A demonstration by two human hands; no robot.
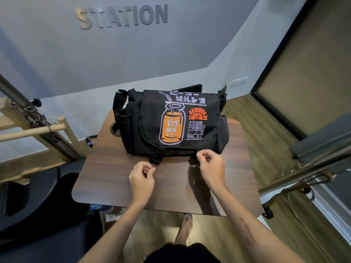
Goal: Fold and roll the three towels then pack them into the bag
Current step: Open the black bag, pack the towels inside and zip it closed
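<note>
With the messenger bag [171, 121] flap down and both buckles near, the left hand [141, 180] and right hand [210, 168], fingers loosely curled on nothing, should check that each of the 2 clips is seated.

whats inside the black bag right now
Cannot be seen: the flap lies down over the black bag and hides its inside. No towels show on the table. Both hands hover near its front edge, holding nothing.

Hidden behind the bag [171, 120]: most of a black flat object [190, 88], part of a round table hole [114, 129]. Under the bag's closed flap, contents unseen. Right of the bag, right hand [210, 168] fingertips blurred, grasp unclear.
</note>
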